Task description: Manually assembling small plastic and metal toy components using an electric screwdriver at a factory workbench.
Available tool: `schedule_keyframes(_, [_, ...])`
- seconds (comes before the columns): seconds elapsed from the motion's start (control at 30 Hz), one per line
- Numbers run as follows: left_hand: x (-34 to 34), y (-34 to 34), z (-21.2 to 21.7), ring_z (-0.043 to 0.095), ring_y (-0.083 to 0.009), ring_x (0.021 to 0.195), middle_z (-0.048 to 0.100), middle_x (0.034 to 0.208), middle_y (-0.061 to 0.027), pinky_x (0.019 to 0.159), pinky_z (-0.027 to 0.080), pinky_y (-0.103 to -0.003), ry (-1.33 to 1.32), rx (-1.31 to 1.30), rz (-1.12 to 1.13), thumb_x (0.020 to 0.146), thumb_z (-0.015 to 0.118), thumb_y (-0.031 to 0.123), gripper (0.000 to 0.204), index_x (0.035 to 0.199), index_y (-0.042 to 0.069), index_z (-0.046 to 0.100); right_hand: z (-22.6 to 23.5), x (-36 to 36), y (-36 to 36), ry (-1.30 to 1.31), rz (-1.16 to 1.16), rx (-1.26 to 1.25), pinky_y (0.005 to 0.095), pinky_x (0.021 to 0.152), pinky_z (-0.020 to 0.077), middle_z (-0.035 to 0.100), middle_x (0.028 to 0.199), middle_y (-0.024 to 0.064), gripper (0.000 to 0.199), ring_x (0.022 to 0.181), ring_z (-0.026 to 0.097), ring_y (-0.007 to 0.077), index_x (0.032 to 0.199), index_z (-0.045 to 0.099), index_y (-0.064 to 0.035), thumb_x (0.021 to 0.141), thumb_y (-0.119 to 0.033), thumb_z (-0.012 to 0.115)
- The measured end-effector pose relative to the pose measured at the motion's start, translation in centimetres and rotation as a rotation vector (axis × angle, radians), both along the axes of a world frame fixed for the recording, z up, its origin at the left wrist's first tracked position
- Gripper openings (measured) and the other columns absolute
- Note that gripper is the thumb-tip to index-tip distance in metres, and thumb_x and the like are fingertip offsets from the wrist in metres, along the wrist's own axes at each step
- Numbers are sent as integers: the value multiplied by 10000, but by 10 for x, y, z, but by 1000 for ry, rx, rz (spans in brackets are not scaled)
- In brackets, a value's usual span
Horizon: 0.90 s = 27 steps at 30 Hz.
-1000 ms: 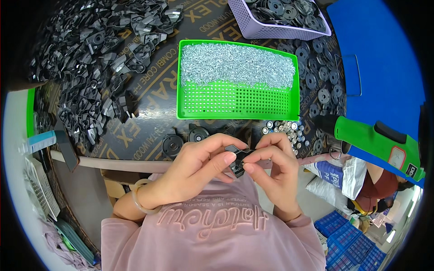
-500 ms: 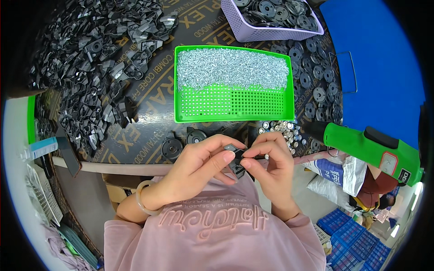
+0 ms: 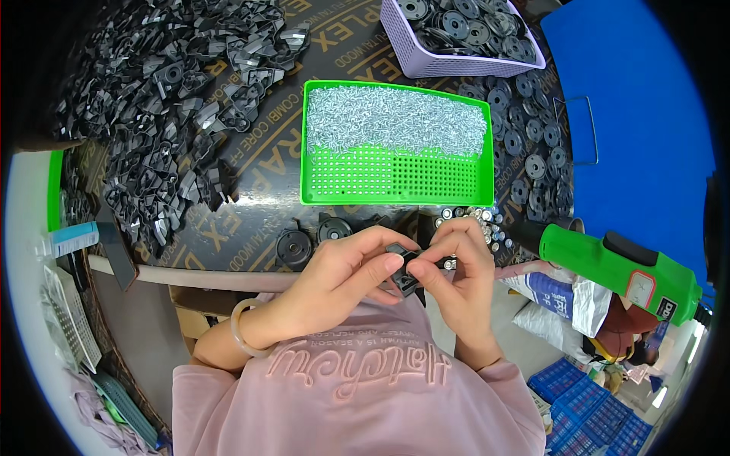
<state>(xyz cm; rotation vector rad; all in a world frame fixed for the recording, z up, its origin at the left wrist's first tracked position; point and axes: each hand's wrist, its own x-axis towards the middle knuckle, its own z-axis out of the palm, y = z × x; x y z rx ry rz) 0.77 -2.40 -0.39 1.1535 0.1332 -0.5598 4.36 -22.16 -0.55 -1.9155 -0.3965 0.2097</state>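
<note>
Head view: The left hand (image 3: 342, 270) is pinching a molded black plastic part (image 3: 406, 283) just below the center of the frame; the right hand (image 3: 462, 270) is gripping its right edge, thumb and fingers close together. The fingertips are hiding any small piece between them.

Hazard: the part could be twisting loose if the two grips are pressing unevenly, since only fingers are supporting it. A slipped part could be falling off the table, because both hands are working at the padded worktable edge (image 3: 213, 280).

Compared with half a second earlier: the right thumb is resting slightly higher on the part; at frame right, the green power screwdriver (image 3: 620, 270) is appearing lower; the left side of the green perforated tray (image 3: 350, 175) is appearing further right.
</note>
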Motion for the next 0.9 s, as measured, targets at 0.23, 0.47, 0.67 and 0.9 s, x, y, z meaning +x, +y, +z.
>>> schedule_keyframes(0.23, [-1, 2, -2, 710, -184, 883, 625, 1071, -94, 727, 587, -245, 0, -22, 7, 1041, 482, 148, 314, 1281, -43, 544, -6, -3, 3, 3, -46, 72, 279, 731, 450, 558, 911, 68, 191, 825, 567, 169, 843, 667, -41, 746, -74, 829])
schedule_keyframes(0.47, [-1, 11, 2, 702, -206, 902, 615, 1131, -108, 771, 621, -293, 10, -46, 65, 1041, 480, 168, 321, 1273, -45, 542, -11, 1, -1, -141, -111, 76, 322, 791, 467, 610, 1028, 127, 99, 899, 597, 227, 919, 675, -24, 879, -110, 705])
schedule_keyframes(0.67, [-4, 38, 0, 674, -221, 1002, 596, 1215, -149, 738, 646, -350, -25, -6, 297, 1033, 468, 162, 336, 1261, -76, 537, -16, 25, -2, -553, -202, -444, 397, 866, 477, 652, 1074, 108, 242, 1018, 601, 310, 1054, 710, -52, 815, -11, 708])
schedule_keyframes(0.9, [-10, 63, -9, 708, -267, 955, 670, 1064, -184, 705, 655, -384, -93, 21, 427, 1036, 463, 170, 346, 1252, -97, 515, -35, 49, -4, -642, 90, -550, 389, 813, 438, 652, 967, 46, 214, 914, 563, 253, 941, 710, -54, 731, -10, 709])
